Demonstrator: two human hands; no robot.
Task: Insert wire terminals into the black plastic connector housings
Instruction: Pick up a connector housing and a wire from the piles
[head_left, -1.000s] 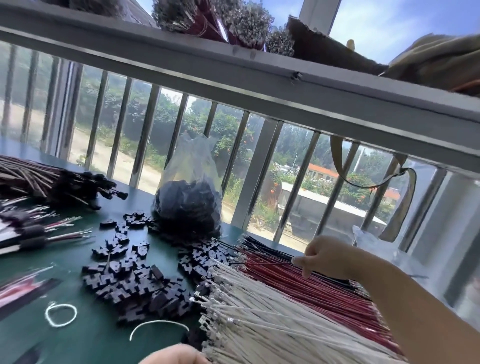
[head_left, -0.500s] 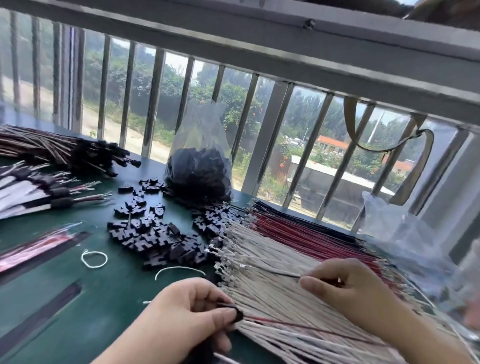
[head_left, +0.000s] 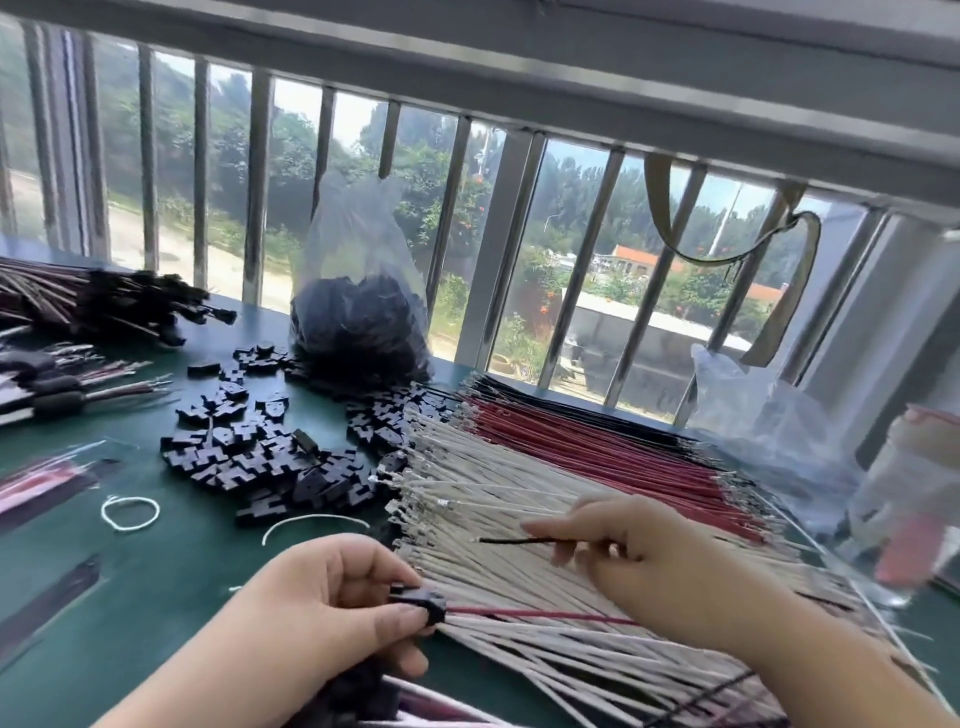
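My left hand (head_left: 322, 608) pinches a black connector housing (head_left: 423, 603) at the bottom centre; a red wire (head_left: 540, 616) runs out of it to the right. My right hand (head_left: 644, 556) holds a black wire (head_left: 519, 541) between thumb and fingers, its metal tip pointing left, above the housing and apart from it. Under both hands lie fanned rows of white wires (head_left: 493, 483), red wires (head_left: 597, 447) and black wires (head_left: 545, 402). Loose black housings (head_left: 260, 447) are heaped on the green table (head_left: 156, 561).
A clear bag of black housings (head_left: 358, 317) stands by the window bars. Finished wire bundles (head_left: 104, 306) lie at far left, taped bundles (head_left: 57, 389) below them. A white loop of string (head_left: 130, 513) lies on the table. Crumpled plastic bags (head_left: 769, 415) sit at right.
The view tilted down. My right hand drew a black wire from the far rows back toward me. My left hand came into view holding the housing with the red wire.
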